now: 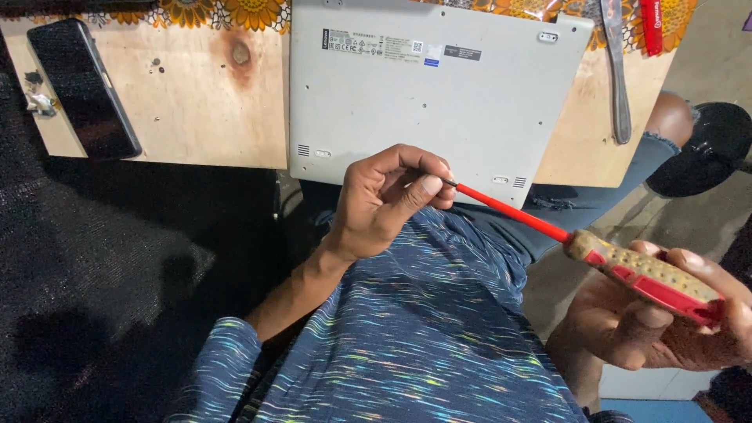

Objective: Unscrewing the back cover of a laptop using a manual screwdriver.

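A bare plywood board [188, 102] on a dark floor serves as my workbench, a sunflower-print cloth [235, 12] showing along its far edge. My left hand [388, 200] is closed in a pinch, thumb and fingertips [427, 186] grasping the metal tip of a screwdriver [595, 251]; whether a screw sits in that pinch, I cannot tell. From those fingers the thin red shaft [509, 211] runs down and to the right, into my right hand [666, 313], which is wrapped around the red-and-tan handle [650, 274] out past my knee. The tool looks light and stiff; its dimpled handle is the sure place to grip, while the slim shaft seems likely to slip in a loose hold.

Just beyond my pinching fingers lies a silver laptop [423, 86], turned base-up, its near edge hanging over the board toward my lap. Its flat shell looks rigid but easily scratched, best lifted by both side edges. Farther left of my fingers, well apart, a black phone [82, 86] rests face-up on the board, a small metal piece [41, 103] beside it. Off to the far right lie a grey metal tool [619, 70] and a red-handled tool [652, 23].
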